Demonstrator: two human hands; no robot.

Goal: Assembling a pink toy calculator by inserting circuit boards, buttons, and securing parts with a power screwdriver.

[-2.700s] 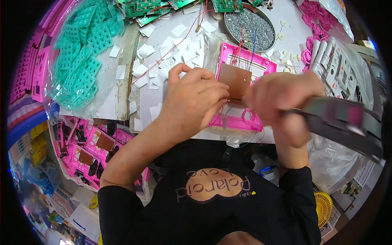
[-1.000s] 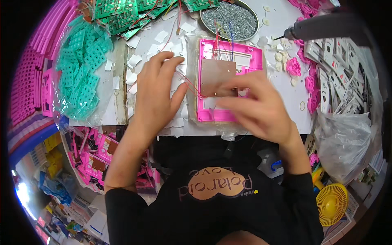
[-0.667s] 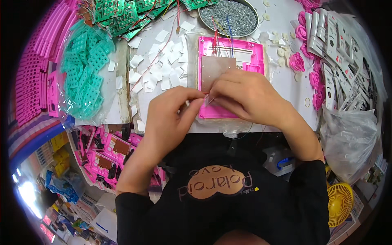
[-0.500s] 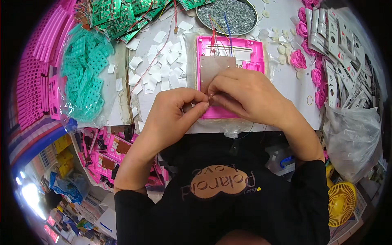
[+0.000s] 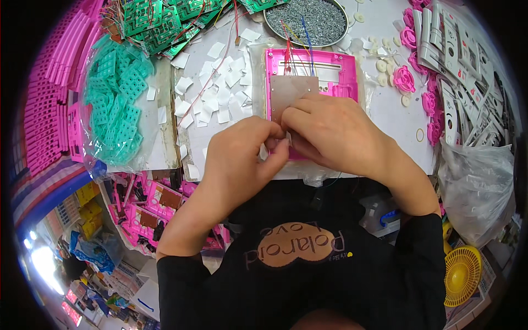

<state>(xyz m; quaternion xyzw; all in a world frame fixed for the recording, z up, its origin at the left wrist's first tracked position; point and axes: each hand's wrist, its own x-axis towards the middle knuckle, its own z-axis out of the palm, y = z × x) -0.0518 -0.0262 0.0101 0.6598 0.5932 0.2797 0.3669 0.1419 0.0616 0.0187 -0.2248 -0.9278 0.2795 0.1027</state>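
Observation:
A pink plastic frame [image 5: 335,66] lies on the white table with a brown circuit board [image 5: 291,91] set in it and red, blue and yellow wires running off its top. My left hand [image 5: 245,154] and my right hand [image 5: 330,132] meet at the frame's lower left corner. Their fingertips pinch together on a small white paper piece [image 5: 288,137] there. My right hand covers the lower half of the frame and board.
Loose white paper squares [image 5: 214,102] lie left of the frame. A bag of teal keypads [image 5: 118,104], green circuit boards [image 5: 159,22], a metal bowl of screws [image 5: 311,16], pink gears [image 5: 404,80] and grey panels [image 5: 456,82] ring the workspace. A clear bag [image 5: 476,190] sits right.
The tool held in my right hand earlier is gone from view. My left hand left the paper squares and joined my right hand at the frame's lower left corner, pinching a small white piece.

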